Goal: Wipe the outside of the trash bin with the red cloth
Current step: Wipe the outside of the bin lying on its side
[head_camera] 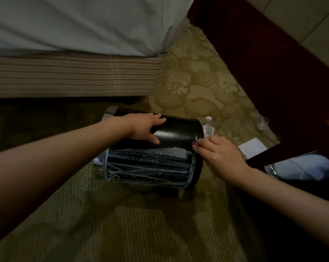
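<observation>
Risk of rolling: bin (178,133) on its side on carpet (159,214), steadied only by left hand (144,127) spread flat on top. Likely to knock bottle (208,127) just beyond its end. Right hand (220,156) curled at bin's right end, grip unclear. Cloth (148,165) draped over near side, between both hands, looking dark, not red.

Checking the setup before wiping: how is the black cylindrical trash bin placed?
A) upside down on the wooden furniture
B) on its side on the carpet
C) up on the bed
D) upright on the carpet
B: the black cylindrical trash bin lies on its side on the patterned carpet, with the left hand resting on its upper wall.
</observation>
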`<move>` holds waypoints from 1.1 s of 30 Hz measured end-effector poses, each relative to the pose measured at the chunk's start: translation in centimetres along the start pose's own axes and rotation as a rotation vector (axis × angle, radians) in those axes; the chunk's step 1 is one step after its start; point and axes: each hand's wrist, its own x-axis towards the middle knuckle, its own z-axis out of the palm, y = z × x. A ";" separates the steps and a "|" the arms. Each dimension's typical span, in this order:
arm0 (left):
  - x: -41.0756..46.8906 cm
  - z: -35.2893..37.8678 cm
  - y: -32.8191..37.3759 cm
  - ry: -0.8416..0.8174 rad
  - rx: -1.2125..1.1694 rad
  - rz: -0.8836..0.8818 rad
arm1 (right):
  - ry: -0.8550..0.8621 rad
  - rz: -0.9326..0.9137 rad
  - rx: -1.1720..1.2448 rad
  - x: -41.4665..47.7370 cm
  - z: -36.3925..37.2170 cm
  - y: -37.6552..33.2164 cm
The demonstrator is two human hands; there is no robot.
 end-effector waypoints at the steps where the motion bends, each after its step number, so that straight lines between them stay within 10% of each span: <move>1: 0.1 0.0 0.0 0.003 -0.001 -0.002 | 0.022 0.005 0.001 0.5 0.0 -0.5; 33: 1.5 -0.4 -0.2 -0.017 -0.028 -0.009 | -0.020 0.164 -0.007 1.4 0.2 -0.7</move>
